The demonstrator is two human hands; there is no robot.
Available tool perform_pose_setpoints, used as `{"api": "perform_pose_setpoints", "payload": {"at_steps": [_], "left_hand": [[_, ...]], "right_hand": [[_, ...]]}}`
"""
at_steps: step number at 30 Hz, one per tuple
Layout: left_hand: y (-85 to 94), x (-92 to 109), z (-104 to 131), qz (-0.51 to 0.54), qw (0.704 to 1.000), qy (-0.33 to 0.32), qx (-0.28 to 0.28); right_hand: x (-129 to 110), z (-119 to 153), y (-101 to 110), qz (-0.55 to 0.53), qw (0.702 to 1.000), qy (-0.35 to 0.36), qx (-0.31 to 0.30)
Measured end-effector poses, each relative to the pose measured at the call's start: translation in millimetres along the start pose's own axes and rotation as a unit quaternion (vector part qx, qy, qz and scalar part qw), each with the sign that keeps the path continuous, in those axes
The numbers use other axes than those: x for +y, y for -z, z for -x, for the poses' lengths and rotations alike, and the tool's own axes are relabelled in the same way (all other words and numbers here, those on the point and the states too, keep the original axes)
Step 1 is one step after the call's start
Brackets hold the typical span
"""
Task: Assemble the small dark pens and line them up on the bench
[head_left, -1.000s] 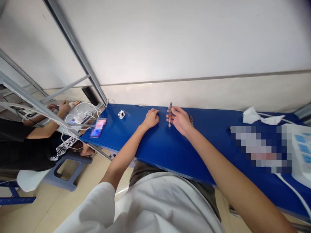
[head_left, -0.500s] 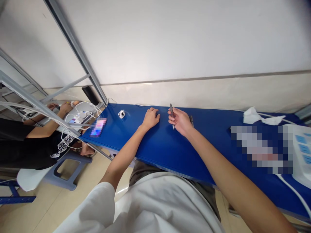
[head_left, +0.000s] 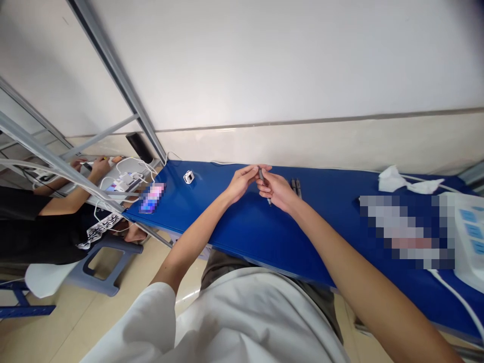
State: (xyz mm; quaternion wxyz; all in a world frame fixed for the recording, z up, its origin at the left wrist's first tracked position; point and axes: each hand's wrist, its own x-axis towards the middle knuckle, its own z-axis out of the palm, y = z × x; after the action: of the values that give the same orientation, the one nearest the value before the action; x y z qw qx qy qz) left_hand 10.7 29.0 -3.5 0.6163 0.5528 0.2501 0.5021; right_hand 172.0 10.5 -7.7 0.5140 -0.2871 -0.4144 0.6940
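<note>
A dark pen [head_left: 261, 175] is held upright, slightly tilted, over the blue table [head_left: 242, 232]. My right hand [head_left: 278, 190] is closed around it, and the pen's tip shows below the fingers. From the left, my left hand [head_left: 242, 182] meets the pen's upper end; its fingertips are pressed together there, partly hidden behind the pen and my right hand. Just right of my right hand, more dark pens [head_left: 298, 187] lie side by side on the table, partly covered by the wrist.
A small white device [head_left: 188, 177] and a blurred phone [head_left: 153, 197] lie at the left. Crumpled tissue [head_left: 391, 179], a pixelated object [head_left: 401, 229] and a white appliance [head_left: 469, 237] are at the right. Another person's arm [head_left: 71, 199] reaches over a neighbouring desk beyond the metal frame [head_left: 117, 75].
My left hand has risen from the table and moved right to the pen's upper end. My right hand still holds the pen, and more of the pens beside it now show.
</note>
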Motion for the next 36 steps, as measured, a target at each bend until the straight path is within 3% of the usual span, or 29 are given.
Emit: {"api": "perform_pose_setpoints", "payload": {"at_steps": [6,13,22,26,31,36], "left_hand": [[9.8,0.0,-4.0,0.072,0.993,0.004,0.089],[11.8,1.7,-4.5,0.048,0.998,0.005,0.043],[5.8,1.2,-1.2,0.026,0.998,0.036,0.051],[8.5,-1.7,-3.2,0.02,0.997,0.006,0.073],[13.2,0.7,-6.0,0.08,0.986,-0.028,0.146],[16.9,2.1,-7.6,0.15,0.974,-0.01,0.167]], "right_hand": [[3.8,5.3,-6.4,0.027,0.997,-0.049,-0.058],[2.9,4.7,-4.5,0.019,0.997,-0.039,-0.058],[-2.6,5.8,-5.0,0.02,0.998,-0.027,-0.053],[-1.3,5.6,-4.3,0.041,0.997,-0.017,-0.058],[2.9,6.9,-3.3,0.102,0.994,-0.011,-0.028],[1.9,8.3,-3.6,0.086,0.994,-0.038,-0.052]]}}
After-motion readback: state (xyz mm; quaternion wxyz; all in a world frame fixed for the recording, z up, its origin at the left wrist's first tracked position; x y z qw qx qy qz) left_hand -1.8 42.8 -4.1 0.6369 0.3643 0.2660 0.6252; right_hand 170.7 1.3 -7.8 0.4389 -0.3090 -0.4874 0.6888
